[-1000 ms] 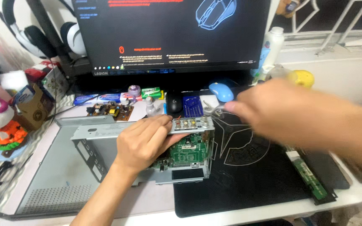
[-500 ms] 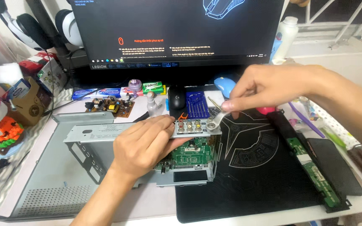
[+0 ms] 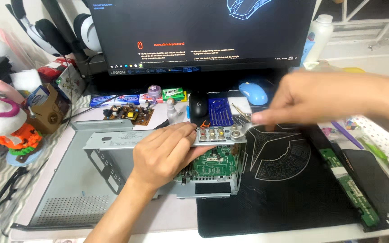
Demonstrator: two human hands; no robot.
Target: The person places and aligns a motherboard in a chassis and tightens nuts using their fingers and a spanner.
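Observation:
A small metal chassis [image 3: 113, 140] stands on the desk with a green circuit board [image 3: 214, 162] inside it. My left hand [image 3: 167, 153] grips its top rail, thumb and fingers wrapped over the back panel [image 3: 217, 134], which has a row of round connectors. My right hand [image 3: 325, 96] comes in from the right, motion-blurred. Its fingertips are pinched together just past the panel's right end. Whether they hold something small is unclear.
The chassis rests partly on a grey metal cover [image 3: 64, 198] and partly on a black mouse mat [image 3: 284, 189]. A long green board strip [image 3: 347, 186] lies at the right. A blue bit set [image 3: 219, 111], black mouse [image 3: 199, 105], blue mouse [image 3: 253, 92], brown circuit board [image 3: 129, 112] and monitor [image 3: 203, 31] are behind.
My right hand swept in from the right, pinched at the panel's right end, and now sits slightly right of it, blurred. My left hand has kept its grip on the chassis.

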